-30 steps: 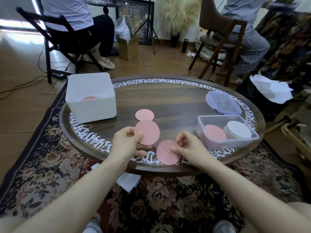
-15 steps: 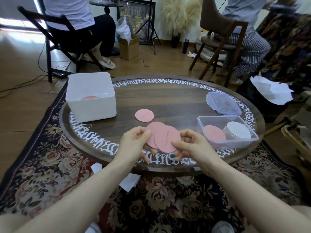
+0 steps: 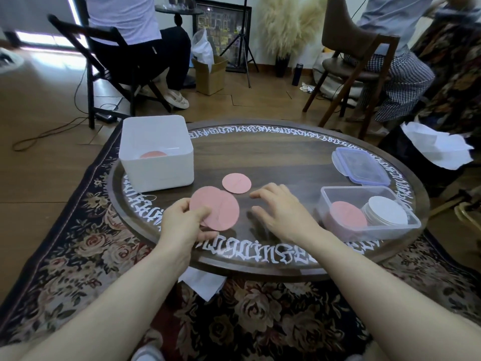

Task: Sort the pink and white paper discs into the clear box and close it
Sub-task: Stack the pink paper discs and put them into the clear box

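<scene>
**While Pink Discs Held in Left Hand: Sorting Station Status**

Left hand (image 3: 182, 225): pinching two overlapping pink discs (image 3: 217, 211) by the lower left edge, thumb on top, fingers curled beneath. Discs held just above the near part of the round wooden table (image 3: 286, 162).

Right hand (image 3: 282, 212): palm down, fingers relaxed and slightly spread, holding nothing. Positioned over the table surface between the held discs and the clear box (image 3: 369, 233). Contact with the table: cannot tell.

Loose pink disc (image 3: 236, 183): flat on the table, just beyond the held pair and close to the right hand's fingertips.

Clear box: at the near right of the table, uncovered. Contents: one pink disc (image 3: 347, 214) leaning on the left side, a stack of white discs (image 3: 387, 211) on the right side, the two touching or nearly so.

Clear lid (image 3: 361, 166): flat on the table, just behind the clear box, blue-tinted rim.

White bin (image 3: 156, 155): at the left of the table, open top, a further pink disc (image 3: 153, 154) lying on its bottom.

Surroundings: patterned floral rug (image 3: 78, 243) under the table; white paper sheet (image 3: 203, 281) on the rug below the near table edge; two seated persons on chairs beyond the table.
</scene>
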A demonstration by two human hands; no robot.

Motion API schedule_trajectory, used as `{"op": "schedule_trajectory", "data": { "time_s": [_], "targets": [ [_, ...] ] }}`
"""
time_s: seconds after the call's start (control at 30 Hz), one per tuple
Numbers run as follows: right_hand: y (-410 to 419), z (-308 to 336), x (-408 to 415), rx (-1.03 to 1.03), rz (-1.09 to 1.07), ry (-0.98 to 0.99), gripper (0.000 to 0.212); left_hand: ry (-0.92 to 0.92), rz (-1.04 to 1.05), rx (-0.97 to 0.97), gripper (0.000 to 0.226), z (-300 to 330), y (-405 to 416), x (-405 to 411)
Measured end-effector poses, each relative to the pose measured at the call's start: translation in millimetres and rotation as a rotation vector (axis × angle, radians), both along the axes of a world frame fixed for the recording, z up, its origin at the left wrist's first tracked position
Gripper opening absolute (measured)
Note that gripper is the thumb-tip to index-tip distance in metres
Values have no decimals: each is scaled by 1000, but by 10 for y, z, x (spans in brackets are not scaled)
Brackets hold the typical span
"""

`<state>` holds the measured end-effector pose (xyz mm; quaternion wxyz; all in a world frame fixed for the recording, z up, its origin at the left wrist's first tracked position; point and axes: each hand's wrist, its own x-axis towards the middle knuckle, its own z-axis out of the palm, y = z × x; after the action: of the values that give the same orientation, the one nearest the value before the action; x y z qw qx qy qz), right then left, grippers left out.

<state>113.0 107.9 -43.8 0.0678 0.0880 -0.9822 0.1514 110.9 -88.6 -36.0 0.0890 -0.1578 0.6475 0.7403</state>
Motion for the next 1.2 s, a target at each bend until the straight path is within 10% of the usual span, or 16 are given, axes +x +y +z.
{"op": "schedule_trajectory", "data": {
  "time_s": [0.5, 1.2],
  "targets": [
    [-122, -38, -169, 209, 88, -226, 44, -3, 45, -2, 7, 35, -168, -60],
    [440, 137, 687, 6, -6, -300, 18, 3, -111, -75, 6, -54, 108, 20]
  ]
}}
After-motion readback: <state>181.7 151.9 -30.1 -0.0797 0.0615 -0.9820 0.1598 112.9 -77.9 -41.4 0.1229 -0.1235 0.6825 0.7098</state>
